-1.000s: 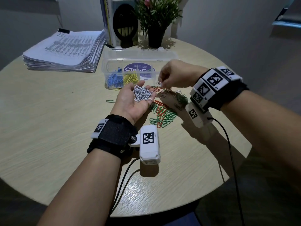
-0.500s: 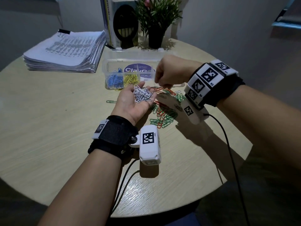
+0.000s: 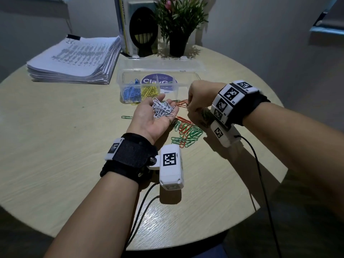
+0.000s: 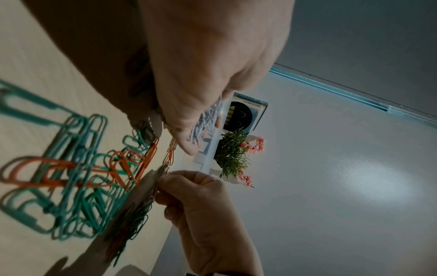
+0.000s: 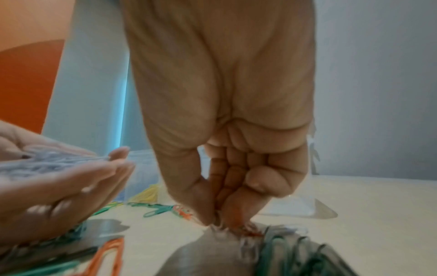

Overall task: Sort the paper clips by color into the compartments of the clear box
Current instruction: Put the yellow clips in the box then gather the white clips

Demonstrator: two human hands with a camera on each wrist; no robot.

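Note:
My left hand point(image 3: 149, 121) is held palm up above the table and carries a heap of white paper clips point(image 3: 162, 109) on its straight fingers. Just right of it, my right hand point(image 3: 201, 95) points down, and its thumb and fingers point(image 5: 208, 214) pinch at clips lying on the table; blur hides their colour. A loose pile of green and orange clips point(image 3: 186, 132) lies beneath both hands. The clear box point(image 3: 119, 81) stands open behind them, with blue clips point(image 3: 130, 93) in its left compartment and yellow clips point(image 3: 149, 91) beside them.
One green clip point(image 3: 126, 117) lies alone left of my left hand. At the back of the round table are a stack of papers point(image 3: 74, 60), a potted plant point(image 3: 177, 43) and a book set point(image 3: 137, 27). Cables run from both wrist cameras.
My right hand has dropped from beside my left fingertips down to the clips on the table. My left hand has stayed where it was with the white clips.

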